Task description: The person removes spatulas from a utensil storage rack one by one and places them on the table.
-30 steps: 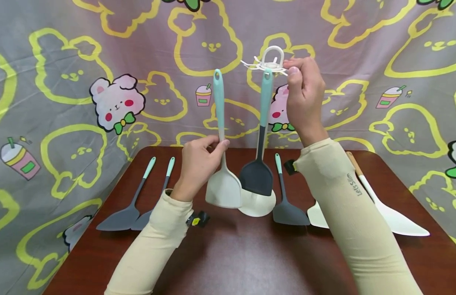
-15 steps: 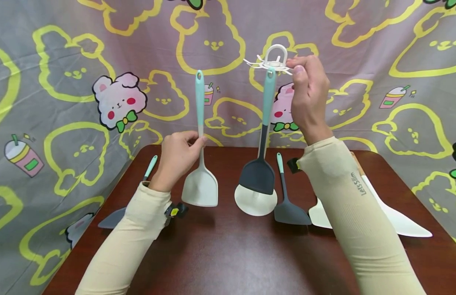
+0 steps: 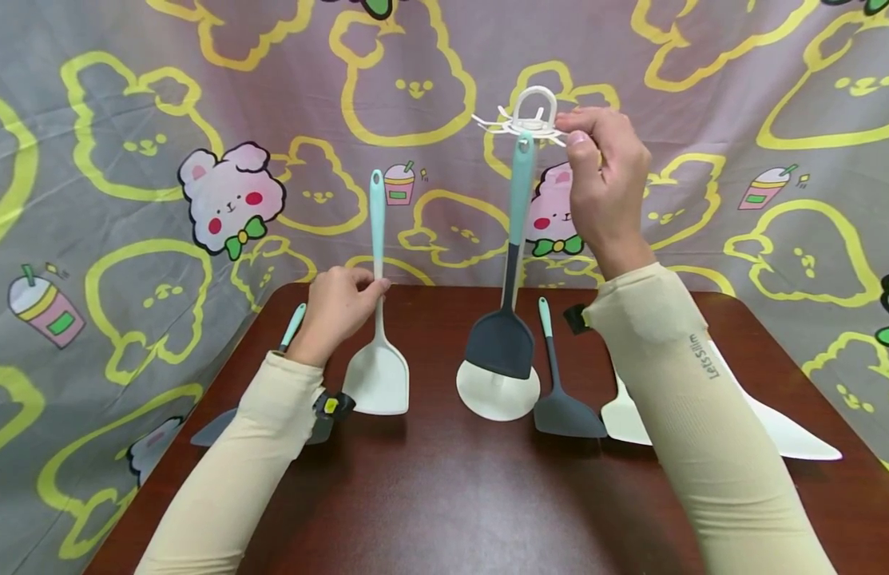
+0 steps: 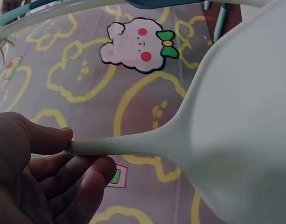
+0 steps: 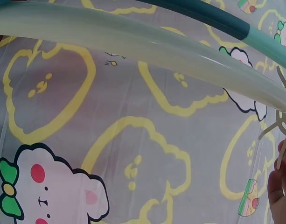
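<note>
My left hand (image 3: 341,307) pinches a white spatula (image 3: 377,379) with a mint handle by its pale shaft, thumb against fingers. The spatula stands upright, blade down, left of the other utensils; its broad blade fills the right side of the left wrist view. My right hand (image 3: 608,172) pinches one edge of a white hook rack (image 3: 533,126) with an arched top loop. From the rack hang a dark grey spatula (image 3: 500,343) with a mint handle and, behind it, a pale utensil with a rounded white head (image 3: 498,399), largely covered by the grey spatula.
A dark wooden table (image 3: 444,495) spans below. On its right lie a grey spatula (image 3: 568,415), a cream spatula (image 3: 624,419) and a white turner (image 3: 796,427), partly behind my right sleeve. Grey spatulas (image 3: 212,430) at left are partly covered by my left arm. A patterned curtain (image 3: 444,224) hangs behind.
My left hand has carried the white spatula leftward, away from the rack, then slightly downward. The right hand keeps the rack and its hanging utensils at nearly the same spot.
</note>
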A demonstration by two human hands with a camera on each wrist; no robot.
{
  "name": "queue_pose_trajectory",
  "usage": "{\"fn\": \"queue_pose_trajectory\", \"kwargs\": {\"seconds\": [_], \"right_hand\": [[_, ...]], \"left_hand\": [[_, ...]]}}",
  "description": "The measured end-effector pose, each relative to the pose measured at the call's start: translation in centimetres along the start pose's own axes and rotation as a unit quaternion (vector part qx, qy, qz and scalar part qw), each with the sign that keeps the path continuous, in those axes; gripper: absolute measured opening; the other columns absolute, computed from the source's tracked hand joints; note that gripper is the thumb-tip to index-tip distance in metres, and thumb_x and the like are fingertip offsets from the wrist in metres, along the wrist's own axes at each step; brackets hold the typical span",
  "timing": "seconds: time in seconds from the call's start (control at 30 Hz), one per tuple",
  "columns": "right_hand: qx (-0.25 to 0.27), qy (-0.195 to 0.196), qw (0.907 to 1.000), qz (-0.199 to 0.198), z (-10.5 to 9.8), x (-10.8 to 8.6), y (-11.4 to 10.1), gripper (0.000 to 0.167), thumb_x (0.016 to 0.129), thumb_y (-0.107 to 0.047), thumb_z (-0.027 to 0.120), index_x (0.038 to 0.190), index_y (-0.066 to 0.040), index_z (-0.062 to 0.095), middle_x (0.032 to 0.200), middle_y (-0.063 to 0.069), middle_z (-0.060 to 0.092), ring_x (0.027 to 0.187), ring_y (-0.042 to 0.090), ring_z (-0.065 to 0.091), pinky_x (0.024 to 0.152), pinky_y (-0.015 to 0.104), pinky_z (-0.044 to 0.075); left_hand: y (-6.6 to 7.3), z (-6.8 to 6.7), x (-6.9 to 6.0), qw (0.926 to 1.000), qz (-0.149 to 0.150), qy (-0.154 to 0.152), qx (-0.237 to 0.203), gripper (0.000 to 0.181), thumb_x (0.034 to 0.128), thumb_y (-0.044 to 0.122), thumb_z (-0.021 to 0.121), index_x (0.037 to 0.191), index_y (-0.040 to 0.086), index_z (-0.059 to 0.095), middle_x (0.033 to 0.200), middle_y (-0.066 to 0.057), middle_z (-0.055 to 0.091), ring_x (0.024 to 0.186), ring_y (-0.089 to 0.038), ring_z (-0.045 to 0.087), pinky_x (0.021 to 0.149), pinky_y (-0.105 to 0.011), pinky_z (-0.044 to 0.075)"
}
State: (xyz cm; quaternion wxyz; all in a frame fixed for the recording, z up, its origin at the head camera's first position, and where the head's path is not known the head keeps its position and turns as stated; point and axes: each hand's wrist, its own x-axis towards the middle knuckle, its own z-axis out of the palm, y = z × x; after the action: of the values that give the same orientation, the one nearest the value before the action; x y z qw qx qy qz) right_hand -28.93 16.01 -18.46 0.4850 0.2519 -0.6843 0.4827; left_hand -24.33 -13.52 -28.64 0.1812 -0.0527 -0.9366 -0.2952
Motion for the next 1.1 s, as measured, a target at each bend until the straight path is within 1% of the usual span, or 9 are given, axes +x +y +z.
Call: {"fn": "queue_pose_trajectory", "kwargs": {"seconds": [0.13, 0.3, 0.4, 0.53, 0.63, 0.77, 0.83, 1.0, 1.1], "right_hand": [[0.008, -0.005, 1.0, 0.001, -0.2, 0.1, 0.1, 0.046, 0.083, -0.027, 0.042, 0.095, 0.006, 0.072, 0.104, 0.02, 0.073, 0.107, 0.026, 0.066, 0.094, 0.02, 0.046], [0.009, -0.01, 0.9999, 0.001, -0.3, 0.1, 0.0, 0.046, 0.083, -0.027, 0.042, 0.095, 0.006, 0.072, 0.104, 0.02, 0.073, 0.106, 0.026, 0.066, 0.091, 0.019, 0.045], [0.006, -0.02, 0.9998, 0.005, -0.3, 0.0, 0.0, 0.046, 0.085, -0.026, 0.042, 0.098, 0.006, 0.071, 0.107, 0.019, 0.072, 0.11, 0.026, 0.065, 0.096, 0.02, 0.045], [0.0, -0.035, 0.9993, 0.013, -0.3, -0.3, 0.1, 0.045, 0.089, -0.026, 0.04, 0.104, 0.005, 0.069, 0.111, 0.018, 0.07, 0.111, 0.02, 0.062, 0.097, 0.021, 0.043], [0.003, -0.036, 0.9992, 0.015, -0.3, -0.4, 0.0, 0.045, 0.089, -0.026, 0.039, 0.105, 0.005, 0.068, 0.11, 0.018, 0.069, 0.102, 0.009, 0.06, 0.091, 0.02, 0.043], [0.012, -0.033, 0.9992, 0.017, -0.2, -0.3, -0.1, 0.046, 0.089, -0.027, 0.039, 0.104, 0.006, 0.067, 0.111, 0.018, 0.069, 0.089, -0.002, 0.054, 0.084, 0.017, 0.042], [0.008, -0.038, 0.9991, 0.014, -0.3, -0.2, -0.1, 0.046, 0.089, -0.026, 0.038, 0.104, 0.008, 0.066, 0.112, 0.02, 0.069, 0.09, -0.001, 0.056, 0.08, 0.017, 0.042], [-0.014, -0.057, 0.9983, 0.005, -0.4, -0.2, 0.2, 0.046, 0.09, -0.025, 0.035, 0.107, 0.009, 0.061, 0.116, 0.023, 0.065, 0.117, 0.01, 0.06, 0.078, 0.016, 0.044], [-0.016, -0.061, 0.998, 0.006, -0.3, -0.3, 0.3, 0.047, 0.09, -0.025, 0.034, 0.107, 0.009, 0.06, 0.116, 0.024, 0.063, 0.119, 0.013, 0.059, 0.077, 0.016, 0.044]], "left_hand": [[-0.6, 0.5, 0.2, 0.9998, -0.01, -0.016, 0.01, 0.025, 0.0948, 0.03, 0.065, 0.089, 0.01, 0.077, 0.054, 0.001, 0.047, 0.05, -0.017, 0.04, 0.048, -0.028, 0.03], [-1.3, 1.1, 0.5, 0.9986, -0.018, -0.042, 0.025, 0.028, 0.0949, 0.033, 0.064, 0.081, 0.011, 0.075, 0.052, 0.003, 0.044, 0.051, -0.017, 0.039, 0.049, -0.029, 0.03], [-1.9, 1.4, 0.7, 0.997, -0.036, -0.065, 0.023, 0.027, 0.0952, 0.031, 0.063, 0.084, 0.011, 0.077, 0.056, -0.002, 0.057, 0.052, -0.016, 0.045, 0.048, -0.027, 0.031], [-2.9, 1.9, 1.0, 0.9924, -0.062, -0.104, 0.02, 0.028, 0.0966, 0.031, 0.061, 0.093, 0.009, 0.078, 0.073, -0.012, 0.074, 0.056, -0.015, 0.056, 0.05, -0.026, 0.036], [-3.7, 2.1, 1.1, 0.9886, -0.079, -0.127, 0.018, 0.031, 0.0974, 0.032, 0.059, 0.095, 0.007, 0.078, 0.076, -0.015, 0.075, 0.056, -0.015, 0.057, 0.051, -0.025, 0.039], [-4.6, 2.5, 1.2, 0.985, -0.101, -0.14, 0.01, 0.03, 0.0972, 0.03, 0.06, 0.095, 0.006, 0.077, 0.074, -0.015, 0.074, 0.056, -0.015, 0.062, 0.051, -0.024, 0.043], [-4.9, 2.8, 1.2, 0.9835, -0.109, -0.144, 0.008, 0.029, 0.0969, 0.029, 0.061, 0.095, 0.005, 0.077, 0.073, -0.014, 0.074, 0.059, -0.018, 0.065, 0.051, -0.024, 0.044], [-5.7, 3.8, 1.1, 0.9799, -0.12, -0.16, 0.003, 0.029, 0.0965, 0.028, 0.063, 0.099, 0.002, 0.076, 0.077, -0.012, 0.075, 0.071, -0.027, 0.073, 0.053, -0.023, 0.048], [-6.3, 4.4, 1.1, 0.9783, -0.121, -0.168, 0.009, 0.029, 0.0966, 0.027, 0.063, 0.103, 0.001, 0.076, 0.083, -0.014, 0.076, 0.075, -0.028, 0.075, 0.055, -0.023, 0.05]]}}
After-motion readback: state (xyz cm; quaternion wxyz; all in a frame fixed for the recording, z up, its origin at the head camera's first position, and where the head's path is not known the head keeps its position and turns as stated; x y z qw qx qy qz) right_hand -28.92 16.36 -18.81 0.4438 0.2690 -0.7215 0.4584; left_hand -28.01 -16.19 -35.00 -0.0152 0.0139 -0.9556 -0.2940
